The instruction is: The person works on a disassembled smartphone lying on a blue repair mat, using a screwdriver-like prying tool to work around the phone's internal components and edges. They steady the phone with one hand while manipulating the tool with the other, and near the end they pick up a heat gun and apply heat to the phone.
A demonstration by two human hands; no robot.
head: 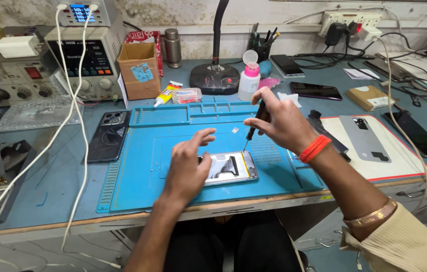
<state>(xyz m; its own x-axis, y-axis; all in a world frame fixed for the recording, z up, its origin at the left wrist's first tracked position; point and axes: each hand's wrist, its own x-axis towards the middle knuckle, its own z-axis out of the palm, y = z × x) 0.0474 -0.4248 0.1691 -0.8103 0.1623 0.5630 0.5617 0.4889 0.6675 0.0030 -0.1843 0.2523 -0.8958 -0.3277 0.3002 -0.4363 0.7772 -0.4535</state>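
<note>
Around the blue mat (138,186): six phones (231,168) (107,136) (315,90) (286,64) (417,133) (364,137), two hands (187,168) (281,123), one screwdriver (254,121), one bottle (249,78), one glue tube (167,93), one cardboard box (140,71).

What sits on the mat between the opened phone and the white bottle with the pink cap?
In the head view, the right hand holding a screwdriver crosses that stretch between opened phone and bottle; beneath lie bare blue mat and its tray compartments.

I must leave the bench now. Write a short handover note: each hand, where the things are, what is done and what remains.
Left hand: flat on the opened phone, steadying it on the blue mat.
Right hand: holds a thin screwdriver, tip at the phone's upper right corner.
Done: back cover is off, lying on the white pad to the right.
Left: work at that corner appears unfinished; phone remains open.
</note>
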